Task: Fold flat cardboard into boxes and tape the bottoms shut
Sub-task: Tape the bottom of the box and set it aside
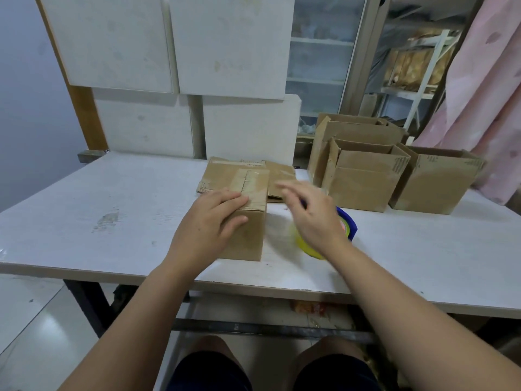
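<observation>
A small cardboard box [251, 230] stands bottom-up on the white table [112, 221], its flaps shut with a strip of clear tape along the seam. My left hand [208, 221] rests on its near top edge, fingers flat on the flaps and thumb on the front face. My right hand [310, 213] is blurred, fingers spread and holding nothing, hovering just above a tape dispenser [348, 224] with a blue frame and a yellowish roll, right of the box. Flat cardboard blanks [279, 176] lie behind the box.
Three folded open-topped boxes [363, 182] stand at the table's back right. White foam slabs [174, 52] lean against the wall behind the table. A pink curtain [485, 94] hangs at the far right. My knees are under the table's front edge.
</observation>
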Action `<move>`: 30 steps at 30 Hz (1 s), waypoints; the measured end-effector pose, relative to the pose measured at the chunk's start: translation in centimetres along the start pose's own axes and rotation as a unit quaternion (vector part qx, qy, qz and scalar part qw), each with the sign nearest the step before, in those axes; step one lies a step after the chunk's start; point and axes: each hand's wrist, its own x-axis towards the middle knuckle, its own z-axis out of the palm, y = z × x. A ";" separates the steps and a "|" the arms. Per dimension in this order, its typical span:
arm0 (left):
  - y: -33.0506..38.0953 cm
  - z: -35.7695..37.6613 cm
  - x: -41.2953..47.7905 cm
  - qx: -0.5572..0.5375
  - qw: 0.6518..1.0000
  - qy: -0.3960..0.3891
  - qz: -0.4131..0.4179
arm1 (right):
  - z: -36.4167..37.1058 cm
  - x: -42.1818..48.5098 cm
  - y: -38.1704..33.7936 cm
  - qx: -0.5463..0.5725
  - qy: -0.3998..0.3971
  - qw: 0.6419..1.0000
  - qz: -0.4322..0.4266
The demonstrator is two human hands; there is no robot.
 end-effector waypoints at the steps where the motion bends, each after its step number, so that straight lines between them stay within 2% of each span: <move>1: 0.1 0.1 0.1 -0.012 1.000 0.011 -0.019 | -1.1 0.8 1.1 -0.043 0.002 0.998 0.045; 4: 0.6 0.3 0.7 -0.043 0.997 0.010 -0.066 | -4.1 2.8 4.3 -0.170 -0.047 0.962 0.208; 7: 0.9 0.5 1.5 -0.027 0.997 -0.013 -0.076 | -6.4 3.2 5.9 -0.146 -0.149 0.918 0.338; 10: 1.0 0.6 1.9 0.017 0.998 -0.027 -0.047 | -7.3 3.1 6.4 -0.126 -0.233 0.873 0.409; 13: 1.5 0.8 1.6 0.089 0.995 -0.039 -0.005 | -7.2 3.2 6.8 -0.140 -0.254 0.866 0.407; 16: 2.5 0.8 1.5 0.111 0.993 -0.032 0.013 | -6.6 3.5 7.1 -0.152 -0.254 0.865 0.406; 20: 3.1 1.0 1.3 0.095 0.995 -0.002 0.018 | -5.9 3.8 7.2 -0.193 -0.262 0.857 0.400; 23: 3.2 1.2 1.0 0.065 0.997 0.029 -0.017 | -5.5 3.9 7.0 -0.215 -0.270 0.855 0.386; 25: 3.3 1.2 1.0 0.046 0.998 0.020 -0.029 | -5.5 3.9 7.0 -0.218 -0.268 0.857 0.382; 28: 3.9 1.0 1.4 0.074 0.997 -0.030 0.022 | -5.4 3.7 7.4 -0.189 -0.250 0.865 0.391; 30: 4.2 0.9 1.9 0.072 0.996 -0.044 0.028 | -5.6 3.6 7.6 -0.140 -0.235 0.870 0.410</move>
